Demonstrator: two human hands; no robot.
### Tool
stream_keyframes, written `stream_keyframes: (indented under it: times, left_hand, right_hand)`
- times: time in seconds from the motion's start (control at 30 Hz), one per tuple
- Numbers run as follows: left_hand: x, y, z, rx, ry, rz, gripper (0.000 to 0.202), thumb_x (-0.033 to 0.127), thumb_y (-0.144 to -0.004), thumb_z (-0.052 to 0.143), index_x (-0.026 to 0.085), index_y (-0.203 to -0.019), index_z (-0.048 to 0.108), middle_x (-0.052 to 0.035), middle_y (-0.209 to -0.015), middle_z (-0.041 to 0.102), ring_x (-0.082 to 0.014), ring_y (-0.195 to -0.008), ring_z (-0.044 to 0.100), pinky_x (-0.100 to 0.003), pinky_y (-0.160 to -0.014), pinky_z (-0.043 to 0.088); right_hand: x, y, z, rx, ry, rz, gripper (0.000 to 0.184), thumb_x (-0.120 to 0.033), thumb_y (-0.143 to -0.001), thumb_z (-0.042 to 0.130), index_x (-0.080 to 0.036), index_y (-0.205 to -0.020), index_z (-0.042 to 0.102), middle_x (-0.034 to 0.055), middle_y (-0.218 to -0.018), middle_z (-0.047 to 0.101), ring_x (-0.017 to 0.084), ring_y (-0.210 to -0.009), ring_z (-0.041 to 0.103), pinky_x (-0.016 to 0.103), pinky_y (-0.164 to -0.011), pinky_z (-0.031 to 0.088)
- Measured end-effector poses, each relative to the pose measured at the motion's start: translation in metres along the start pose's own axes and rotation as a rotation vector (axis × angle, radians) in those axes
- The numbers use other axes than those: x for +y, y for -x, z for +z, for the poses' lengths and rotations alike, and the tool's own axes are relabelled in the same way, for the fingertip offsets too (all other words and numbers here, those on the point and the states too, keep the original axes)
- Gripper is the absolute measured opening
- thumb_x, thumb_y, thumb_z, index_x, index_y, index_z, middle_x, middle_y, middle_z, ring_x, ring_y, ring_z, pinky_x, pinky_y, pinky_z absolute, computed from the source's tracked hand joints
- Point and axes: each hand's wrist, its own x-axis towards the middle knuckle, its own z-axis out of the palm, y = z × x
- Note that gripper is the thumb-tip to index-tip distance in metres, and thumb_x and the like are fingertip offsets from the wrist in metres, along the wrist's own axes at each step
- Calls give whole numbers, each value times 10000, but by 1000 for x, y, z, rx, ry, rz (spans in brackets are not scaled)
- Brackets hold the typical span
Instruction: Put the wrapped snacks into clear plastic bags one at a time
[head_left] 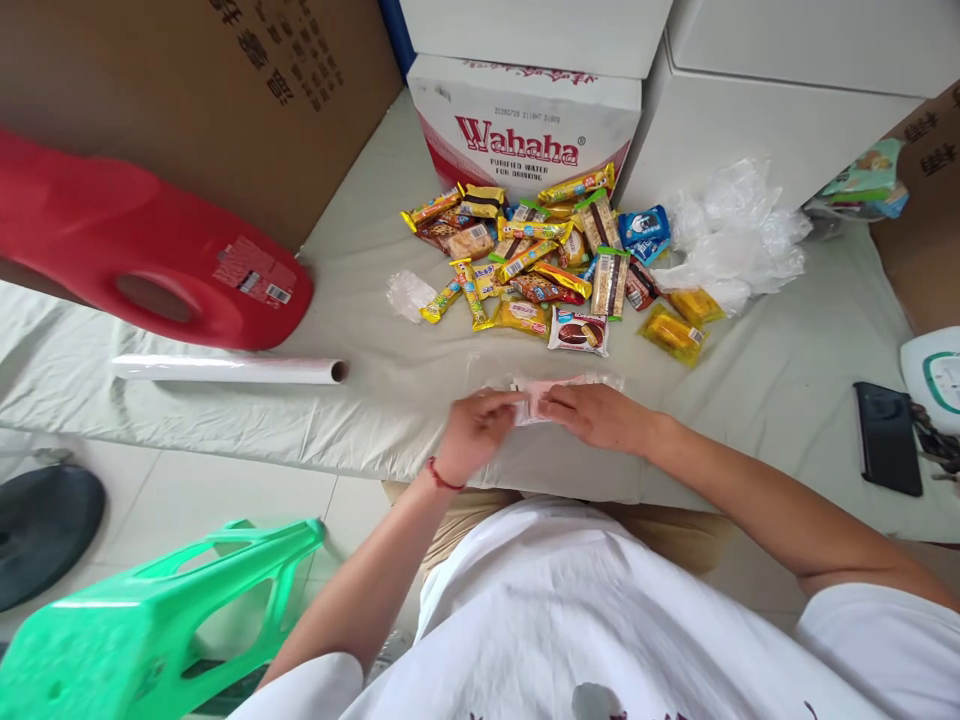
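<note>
Both my hands meet at the near edge of the cloth-covered surface. My left hand is closed, its fingers pinching a small pink packet in clear wrap. My right hand lies over the packet's other end, fingers pressed on it. Just beyond them lies a heap of wrapped snacks: yellow bars, brown biscuits, a blue packet and a red-and-white cake pack.
A roll of clear film and a red plastic stool lie at the left. A Wahaha carton stands behind the snacks, crumpled plastic bags to its right. A black phone lies at the right; a green stool stands on the floor.
</note>
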Motion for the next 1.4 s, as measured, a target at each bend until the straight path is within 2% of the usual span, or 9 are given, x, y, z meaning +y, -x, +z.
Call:
stream_keyframes:
  times: [0.17,0.3,0.4,0.57,0.7,0.83,1.0,1.2,1.4]
  left_hand:
    - [-20,-24,-47,638,263,-416,448,555,-946,377,186,-1000,625,-43,-857,649,-161,-770,552,-308,-634,412]
    - [-11,-50,-47,475,307,-514,730,789,-931,249,197,-1163,607,-93,-1016,714,-228,-940,643,-361,-729,477]
    - [-1,-51,-39,261,180,-487,697,810,-847,488,216,-1184,625,-76,-1019,734,-246,-999,671,-365,-818,499]
    - [3,-21,-49,-58,23,-424,440,575,-626,821,181,-776,696,-9,-697,681,-195,-700,627,-307,-669,469]
    - [21,-5,-41,-36,237,-367,340,478,-659,817,174,-715,676,3,-659,674,-148,-628,598,-273,-642,464]
    - [42,-11,2,-58,282,-297,239,413,-786,681,177,-751,695,-8,-682,683,-162,-662,628,-286,-673,496]
    - [43,-19,37,8,-261,-75,292,335,-936,489,210,-836,732,-72,-831,697,-242,-877,628,-376,-829,480]
    - [35,-22,44,142,-578,-106,326,370,-841,704,231,-1136,696,-130,-1135,636,-329,-1112,542,-465,-947,454]
    - [28,-27,46,136,-531,-280,488,524,-720,808,196,-1022,610,-164,-1263,574,-391,-1269,469,-513,-984,438]
  right_hand:
    - [-1,-3,-4,-73,-66,31,520,-63,-984,444,-214,-1479,492,98,-1139,622,207,-929,616,306,-723,457]
    - [-8,-7,-7,-126,-54,76,473,-85,-989,462,-294,-1388,607,88,-1138,612,214,-896,602,298,-689,416]
    - [-12,-7,-5,-118,-59,119,425,-100,-1005,460,-273,-1348,641,101,-1110,615,222,-908,586,301,-708,403]
    - [-12,1,0,20,-198,85,467,-72,-974,483,-232,-1391,619,105,-1108,596,219,-958,559,328,-810,458]
    - [-18,6,2,141,-232,53,435,-214,-952,623,-190,-1387,616,143,-1200,578,267,-1071,538,429,-944,487]
    - [-29,11,1,125,-243,121,481,-325,-949,668,-168,-1401,618,182,-1294,566,322,-1188,522,517,-1033,471]
    - [-23,31,-6,270,-513,104,306,-374,-1013,569,-191,-1199,730,141,-1288,642,275,-1218,577,431,-1059,471]
    - [10,47,1,481,-274,818,401,-389,-934,667,-177,-1275,670,161,-1245,622,339,-1157,527,476,-999,449]
    - [7,42,13,249,-244,936,128,-306,-916,661,-197,-971,698,125,-1080,625,302,-1020,543,378,-844,458]
